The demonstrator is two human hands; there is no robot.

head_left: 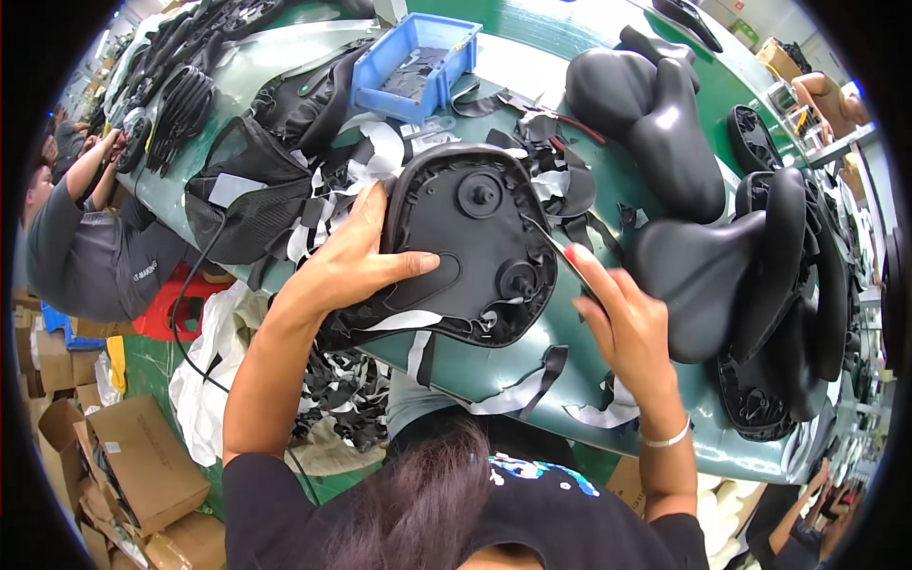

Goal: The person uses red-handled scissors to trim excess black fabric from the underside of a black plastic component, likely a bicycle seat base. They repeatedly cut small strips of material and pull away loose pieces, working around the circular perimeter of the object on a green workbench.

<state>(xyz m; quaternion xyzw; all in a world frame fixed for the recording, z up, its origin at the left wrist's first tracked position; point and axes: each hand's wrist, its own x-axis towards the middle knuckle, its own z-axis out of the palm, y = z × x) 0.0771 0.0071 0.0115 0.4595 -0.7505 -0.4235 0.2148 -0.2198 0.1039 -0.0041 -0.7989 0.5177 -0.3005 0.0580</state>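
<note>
A black bicycle saddle (427, 204) is held underside up over the table in front of me. Two round knobs stand out of its base, and the cover's edge is folded in pleats around the rim. My left hand (356, 252) grips the saddle's left side, thumb stretched across the base. In my right hand (622, 318) is a slim metal tool with a red part (560, 249); my fingers hide most of it. Its thin tip reaches the saddle's right rim. Loose black-and-white trimmed strips (522, 389) lie just below the saddle.
A blue bin (414, 71) holding dark pieces stands beyond the saddle. Finished-looking black saddles (679, 275) are heaped at the right. A black mesh bag (247, 185) lies at left. Cardboard boxes (142, 461) stand on the floor. A person (104, 237) works at far left.
</note>
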